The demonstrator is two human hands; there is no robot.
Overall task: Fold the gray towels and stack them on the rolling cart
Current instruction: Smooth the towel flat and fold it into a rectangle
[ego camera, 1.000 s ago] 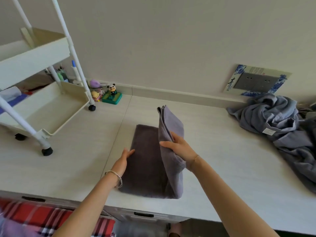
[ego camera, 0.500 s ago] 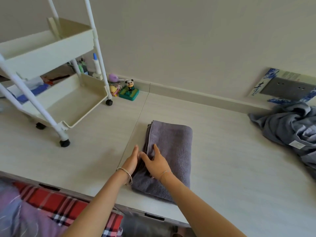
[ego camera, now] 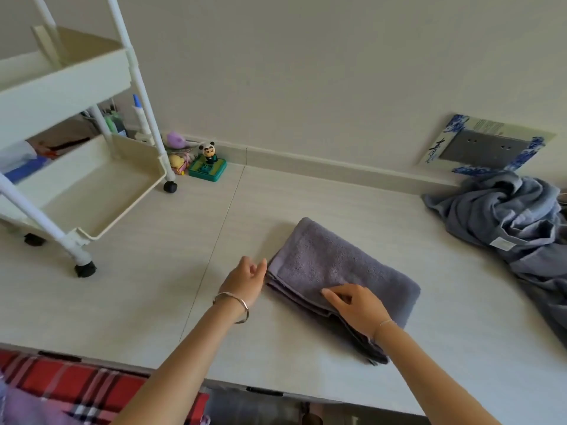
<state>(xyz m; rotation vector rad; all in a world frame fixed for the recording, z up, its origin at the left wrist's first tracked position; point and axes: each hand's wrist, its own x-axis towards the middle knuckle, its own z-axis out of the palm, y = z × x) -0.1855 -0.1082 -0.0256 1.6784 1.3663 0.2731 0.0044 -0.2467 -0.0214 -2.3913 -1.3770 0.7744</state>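
A folded gray towel (ego camera: 340, 268) lies flat on the white table (ego camera: 153, 271), turned at an angle. My right hand (ego camera: 356, 305) rests on its near edge, fingers spread over the layered folds. My left hand (ego camera: 245, 279) hovers at the towel's left corner with relaxed fingers, holding nothing. At the right edge lies a heap of unfolded gray-blue towels (ego camera: 509, 219). The cream rolling cart (ego camera: 79, 179) stands at the left; its lower tray shows nothing inside.
Small toys, a panda figure (ego camera: 208, 162) on a green base among them, sit by the wall behind the cart's wheel (ego camera: 170, 187). A wall socket plate (ego camera: 487, 148) is at the right. Red plaid fabric (ego camera: 76, 384) lies below the table's front edge.
My right hand laid the raised half of the towel down, closing the fold. The towel now lies turned at an angle, and my left hand has come off it to its corner.
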